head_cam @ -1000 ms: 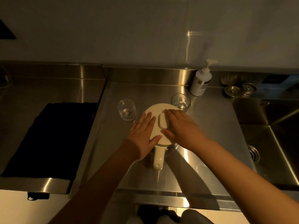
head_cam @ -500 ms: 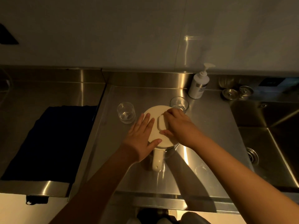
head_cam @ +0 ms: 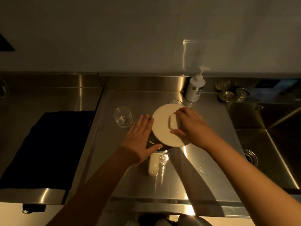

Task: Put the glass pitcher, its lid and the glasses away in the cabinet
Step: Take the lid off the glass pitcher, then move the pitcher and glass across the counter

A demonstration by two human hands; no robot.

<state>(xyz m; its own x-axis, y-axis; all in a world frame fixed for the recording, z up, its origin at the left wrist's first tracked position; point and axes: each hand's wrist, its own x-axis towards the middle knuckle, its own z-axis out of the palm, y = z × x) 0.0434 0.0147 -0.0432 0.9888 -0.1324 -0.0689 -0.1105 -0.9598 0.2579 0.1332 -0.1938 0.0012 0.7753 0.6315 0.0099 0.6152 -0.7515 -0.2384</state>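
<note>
**Lid gripped over the pitcher**

Head view: your right hand (head_cam: 191, 126) has its fingers clamped on the knob of the white lid (head_cam: 164, 126), held tilted over the pitcher (head_cam: 156, 150) on the steel tabletop (head_cam: 203, 152). Your left hand (head_cam: 140, 141) rests flat against the pitcher's side, fingers straight. One glass (head_cam: 123, 117) stands just left of it.

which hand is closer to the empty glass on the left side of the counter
Left. The left hand rests on the pitcher just right of the glass; the right hand grips the lid, farther right.
</note>
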